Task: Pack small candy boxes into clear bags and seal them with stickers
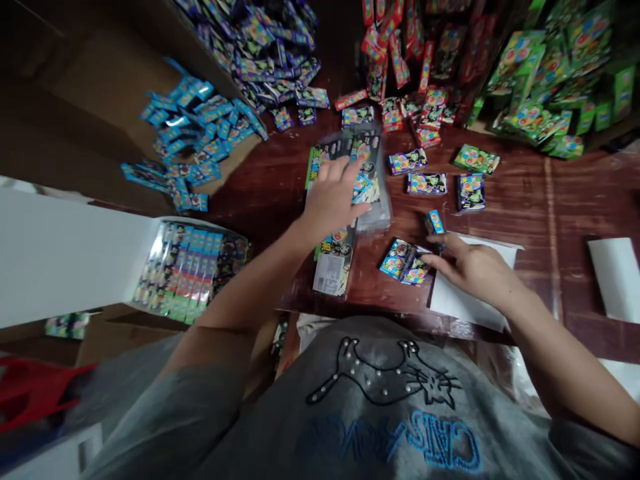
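Observation:
My left hand (330, 200) lies with spread fingers over a clear plastic sleeve (379, 212) and black-and-green printed card packaging (367, 150). A small blue box (361, 187) shows by its fingers. My right hand (467, 267) has its thumb and index finger apart. Its thumb touches a purple candy-style box (416, 267), which lies against a blue box (395, 257). The index fingertip is at another small blue box (435, 221); its other fingers are partly hidden. Under this hand is a white sheet (470, 300). A printed card with a white label (330, 273) sits nearer me.
Piles of blue (195, 133), purple (270, 53), red (400, 47) and green boxes (545, 87) line the table's far side. Loose purple boxes (427, 183) and a green one (476, 159) lie mid-table. A carton of packed boxes (193, 267) stands left, a white piece (616, 277) right.

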Action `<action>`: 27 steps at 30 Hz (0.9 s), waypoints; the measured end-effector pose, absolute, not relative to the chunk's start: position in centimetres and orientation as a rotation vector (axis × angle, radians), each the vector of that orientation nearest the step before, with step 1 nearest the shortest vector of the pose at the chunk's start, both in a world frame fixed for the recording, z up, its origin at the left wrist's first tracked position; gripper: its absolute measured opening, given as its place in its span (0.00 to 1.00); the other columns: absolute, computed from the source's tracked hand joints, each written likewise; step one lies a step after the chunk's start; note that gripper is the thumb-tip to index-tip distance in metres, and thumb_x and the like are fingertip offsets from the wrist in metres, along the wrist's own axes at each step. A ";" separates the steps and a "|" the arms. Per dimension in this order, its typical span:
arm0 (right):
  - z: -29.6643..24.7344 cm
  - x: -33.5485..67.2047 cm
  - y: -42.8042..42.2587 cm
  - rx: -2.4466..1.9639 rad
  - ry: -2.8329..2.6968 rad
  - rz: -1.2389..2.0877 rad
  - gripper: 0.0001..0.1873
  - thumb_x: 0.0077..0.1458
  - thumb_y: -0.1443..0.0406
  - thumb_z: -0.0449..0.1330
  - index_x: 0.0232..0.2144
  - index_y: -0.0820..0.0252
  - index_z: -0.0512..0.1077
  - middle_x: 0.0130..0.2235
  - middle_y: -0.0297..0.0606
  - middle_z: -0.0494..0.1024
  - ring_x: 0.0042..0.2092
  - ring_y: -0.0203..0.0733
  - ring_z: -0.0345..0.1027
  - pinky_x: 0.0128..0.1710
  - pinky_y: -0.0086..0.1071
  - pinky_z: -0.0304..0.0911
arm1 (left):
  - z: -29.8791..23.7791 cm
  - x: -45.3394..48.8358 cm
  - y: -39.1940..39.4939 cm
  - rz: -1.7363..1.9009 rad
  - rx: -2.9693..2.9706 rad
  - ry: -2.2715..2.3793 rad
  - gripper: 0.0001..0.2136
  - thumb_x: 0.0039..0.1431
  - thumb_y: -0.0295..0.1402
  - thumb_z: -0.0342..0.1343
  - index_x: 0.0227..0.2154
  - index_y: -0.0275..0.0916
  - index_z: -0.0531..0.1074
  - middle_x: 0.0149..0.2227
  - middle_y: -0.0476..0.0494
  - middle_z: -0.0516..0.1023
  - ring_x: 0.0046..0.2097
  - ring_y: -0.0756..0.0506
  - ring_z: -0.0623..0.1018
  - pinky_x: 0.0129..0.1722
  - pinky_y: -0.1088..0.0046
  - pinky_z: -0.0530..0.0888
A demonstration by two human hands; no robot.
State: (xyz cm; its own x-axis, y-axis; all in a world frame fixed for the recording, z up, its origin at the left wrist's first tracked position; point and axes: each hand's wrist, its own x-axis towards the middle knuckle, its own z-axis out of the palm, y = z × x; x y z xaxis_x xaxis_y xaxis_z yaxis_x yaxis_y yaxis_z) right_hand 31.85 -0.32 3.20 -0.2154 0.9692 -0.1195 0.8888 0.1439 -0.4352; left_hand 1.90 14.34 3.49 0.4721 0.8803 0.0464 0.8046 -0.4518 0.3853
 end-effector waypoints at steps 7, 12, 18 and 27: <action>1.1 37.7 -4.5 -1.939 -2.062 0.175 0.40 0.67 0.40 0.56 0.67 0.61 0.68 0.61 0.60 0.79 0.62 0.70 0.73 0.59 0.63 0.70 | 3.9 3.3 17.4 0.257 2.453 1.250 0.33 0.62 0.23 0.60 0.71 0.36 0.66 0.69 0.32 0.72 0.71 0.28 0.70 0.74 0.44 0.62; -2.2 44.8 -7.5 -2.102 -1.977 0.040 0.33 0.67 0.50 0.60 0.69 0.53 0.69 0.70 0.65 0.69 0.71 0.75 0.63 0.67 0.69 0.62 | 3.4 6.1 15.7 0.185 2.584 0.522 0.23 0.66 0.19 0.52 0.54 0.51 0.81 0.62 0.53 0.81 0.74 0.42 0.68 0.79 0.50 0.54; 0.2 45.5 -3.2 -1.957 -2.048 -0.094 0.44 0.63 0.48 0.66 0.74 0.59 0.62 0.71 0.70 0.66 0.73 0.76 0.60 0.70 0.67 0.59 | 4.1 6.2 18.5 0.255 2.565 0.603 0.23 0.66 0.21 0.56 0.58 0.53 0.79 0.70 0.52 0.74 0.77 0.40 0.64 0.80 0.47 0.51; 0.6 39.0 11.6 -1.469 -2.342 0.265 0.38 0.67 0.51 0.61 0.73 0.59 0.63 0.72 0.57 0.67 0.73 0.68 0.59 0.71 0.65 0.59 | 5.5 -9.0 30.5 0.081 1.923 2.376 0.32 0.71 0.36 0.60 0.71 0.24 0.61 0.75 0.22 0.60 0.75 0.24 0.61 0.73 0.42 0.60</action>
State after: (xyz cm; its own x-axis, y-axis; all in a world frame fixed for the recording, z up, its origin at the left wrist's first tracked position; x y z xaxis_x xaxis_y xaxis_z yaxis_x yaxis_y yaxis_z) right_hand 39.00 11.62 0.58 -0.3933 0.8967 0.2031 0.8287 0.4414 -0.3440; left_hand -8.97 30.47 5.55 -0.2068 0.9779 -0.0320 0.9734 0.2090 0.0937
